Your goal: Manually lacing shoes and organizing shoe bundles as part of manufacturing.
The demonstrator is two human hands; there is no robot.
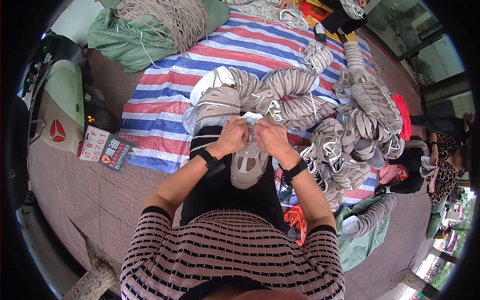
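On my lap rests a grey-brown shoe upper (249,169), its rounded toe toward me and its pale collar pointing away. My left hand (231,137) is closed on the left side of its lacing area, fingers bent and pinching. On the opposite side my right hand (270,137) grips the upper in the same way, knuckles up. Between the hands a narrow strip of the lacing area shows; whether the fingertips also hold a lace is hidden. Just beyond my hands lie curved stacks of nested shoe uppers (218,104).
A striped plastic sheet (165,107) covers the ground. More uppers (345,170) are heaped at the right. A green sack (120,50) with a bundle of laces (165,20) stands far left, near a parked scooter (62,105). Other people (447,162) sit at right and far back.
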